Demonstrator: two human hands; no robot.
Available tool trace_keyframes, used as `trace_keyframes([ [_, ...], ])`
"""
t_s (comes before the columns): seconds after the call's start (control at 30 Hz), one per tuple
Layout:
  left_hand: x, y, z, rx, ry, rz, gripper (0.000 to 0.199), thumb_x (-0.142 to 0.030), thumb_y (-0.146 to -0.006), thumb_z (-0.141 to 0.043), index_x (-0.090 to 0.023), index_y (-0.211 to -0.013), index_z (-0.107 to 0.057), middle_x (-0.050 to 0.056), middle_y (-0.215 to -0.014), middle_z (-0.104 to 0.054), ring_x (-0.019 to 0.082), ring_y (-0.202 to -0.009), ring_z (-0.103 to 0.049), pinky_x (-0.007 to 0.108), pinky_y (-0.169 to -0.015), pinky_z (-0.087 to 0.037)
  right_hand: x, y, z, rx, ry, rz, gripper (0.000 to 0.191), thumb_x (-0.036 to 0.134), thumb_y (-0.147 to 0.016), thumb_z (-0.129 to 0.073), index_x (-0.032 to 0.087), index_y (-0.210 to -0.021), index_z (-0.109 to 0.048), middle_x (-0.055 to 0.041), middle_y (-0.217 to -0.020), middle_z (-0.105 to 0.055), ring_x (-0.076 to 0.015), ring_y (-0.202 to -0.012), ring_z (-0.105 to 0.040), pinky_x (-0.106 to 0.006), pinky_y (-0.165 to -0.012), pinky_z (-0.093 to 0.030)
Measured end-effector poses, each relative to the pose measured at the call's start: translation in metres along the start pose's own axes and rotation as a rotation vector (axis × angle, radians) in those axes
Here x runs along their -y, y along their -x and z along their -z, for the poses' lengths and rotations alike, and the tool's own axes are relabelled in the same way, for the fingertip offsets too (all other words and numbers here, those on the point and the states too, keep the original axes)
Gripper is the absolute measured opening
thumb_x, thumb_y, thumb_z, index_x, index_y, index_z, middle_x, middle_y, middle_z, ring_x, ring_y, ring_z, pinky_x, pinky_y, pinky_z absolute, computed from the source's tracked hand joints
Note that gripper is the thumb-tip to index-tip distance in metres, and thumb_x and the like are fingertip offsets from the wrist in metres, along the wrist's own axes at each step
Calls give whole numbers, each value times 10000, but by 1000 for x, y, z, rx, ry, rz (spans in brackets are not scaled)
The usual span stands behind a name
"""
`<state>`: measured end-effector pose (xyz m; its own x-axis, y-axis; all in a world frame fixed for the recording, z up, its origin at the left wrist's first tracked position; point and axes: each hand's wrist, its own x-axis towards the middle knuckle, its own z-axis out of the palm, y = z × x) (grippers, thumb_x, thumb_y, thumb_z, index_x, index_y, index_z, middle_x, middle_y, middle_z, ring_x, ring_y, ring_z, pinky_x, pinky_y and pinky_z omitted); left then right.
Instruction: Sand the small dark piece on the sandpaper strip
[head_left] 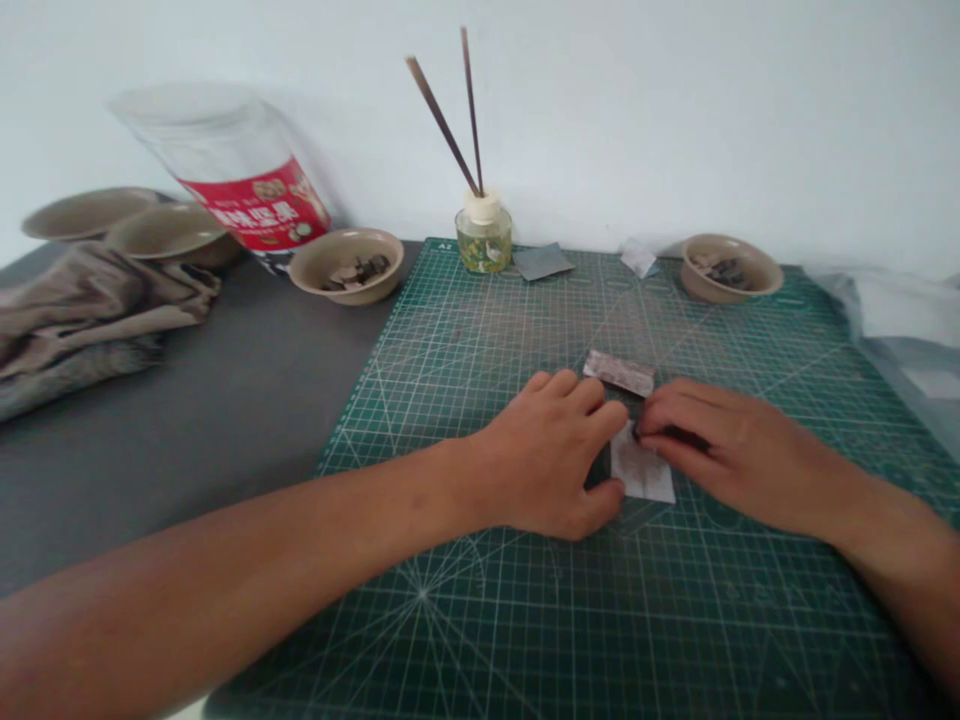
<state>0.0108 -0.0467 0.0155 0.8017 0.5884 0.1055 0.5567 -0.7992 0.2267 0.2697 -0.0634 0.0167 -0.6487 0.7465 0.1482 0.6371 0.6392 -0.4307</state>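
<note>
Head view: A person's left hand (pixel 544 450), fingers spread wide, arches over a green cutting mat (pixel 450 620), its thumb at the left edge of a pale paper sheet (pixel 641 470). The sheet's long axis runs away from the person. The right hand (pixel 720 450), fingers drawn narrow, is the nearer to the sheet's far end, its fingertips (pixel 645 432) on the sheet beside a dark sliver (pixel 675 437); whether they grip cannot be told. Just beyond both hands, a brownish paper strip (pixel 619 373) lies crosswise, long axis nearly left to right. Along the mat's far edge sit a tan bowl of dark chips (pixel 346 265), a reed diffuser (pixel 484 240), a grey paper square (pixel 541 261), a white paper scrap (pixel 637 258) and a second tan bowl (pixel 731 268). On the grey worktop (pixel 187 480) at left lie a crumpled cloth (pixel 82 325) and a clear jar with a red label (pixel 232 170).
</note>
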Motion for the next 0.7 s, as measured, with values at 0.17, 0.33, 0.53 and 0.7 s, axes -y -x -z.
trace_keyframes([
  [0.17,0,-1,0,6,-2,-4,303,-506,-962,-634,-216,-1030,-580,96,-1147,-672,299,-991,-575,513,-910,-479,9,0,0,133,-85,97,148,229,-1104,-594,259,-988,-680,-10,-966,-733,-182,-841,-703,-323,-743,-528],
  [0.33,0,-1,1,12,8,-2,299,-498,-972,-619,-210,-1049,-590,99,-1148,-670,300,-990,-575,518,-910,-479,4,0,-2,12,3,21,136,242,-1095,-602,255,-1011,-709,-46,-997,-749,-228,-893,-714,-381,-798,-547],
  [0.53,0,-1,2,26,15,3,300,-503,-970,-622,-212,-1036,-589,99,-1143,-674,298,-988,-577,518,-925,-476,8,3,1,114,-76,74,150,224,-1094,-605,264,-981,-695,-28,-965,-746,-193,-829,-699,-330,-728,-529],
  [0.7,0,-1,3,34,27,8,297,-498,-976,-619,-211,-1046,-593,100,-1147,-674,301,-997,-577,519,-930,-473,4,1,-1,2,0,14,137,235,-1088,-604,263,-1000,-705,-38,-983,-748,-229,-887,-713,-371,-792,-534],
])
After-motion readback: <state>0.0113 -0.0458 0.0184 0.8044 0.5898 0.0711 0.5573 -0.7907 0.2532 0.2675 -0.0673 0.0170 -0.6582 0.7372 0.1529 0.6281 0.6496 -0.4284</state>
